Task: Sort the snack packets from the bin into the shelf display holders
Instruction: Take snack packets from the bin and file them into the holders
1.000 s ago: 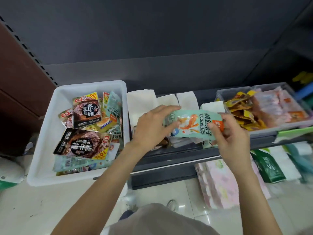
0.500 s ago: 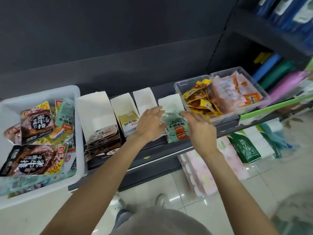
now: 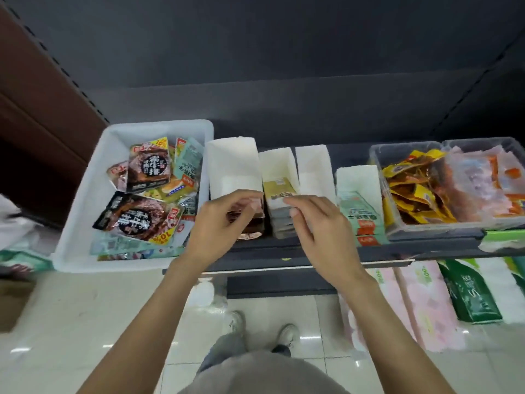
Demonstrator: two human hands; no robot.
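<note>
1. Judging by their look, the snack packets point(image 3: 147, 200) are light, flat, glossy film pouches: soft, likely slippery on the faces and crinkly. They lie heaped and overlapping in the white bin point(image 3: 85, 211) at the left end of the shelf.
2. Taking one by a sealed edge or corner, pinched between thumb and fingers, seems safest; the filled middle may be crushable, and a flat-faced grip could slide.
3. The large dark packet point(image 3: 136, 220) lies on top near the bin's front and looks easiest to lift without dragging its neighbours.
4. The left hand point(image 3: 224, 223) hovers over the front of the first white holder point(image 3: 231, 163), fingers curled in a loose pinch; it is too blurred to tell whether they grip anything.
5. The right hand point(image 3: 321, 226) is just beside it, at the stack in the second holder point(image 3: 277, 166), fingers bent, apparently empty.
6. Further right stand an empty-looking third holder point(image 3: 312, 166) and a fourth holder point(image 3: 359, 180) with green packets point(image 3: 359, 214), then two clear tubs point(image 3: 377, 155).
</note>
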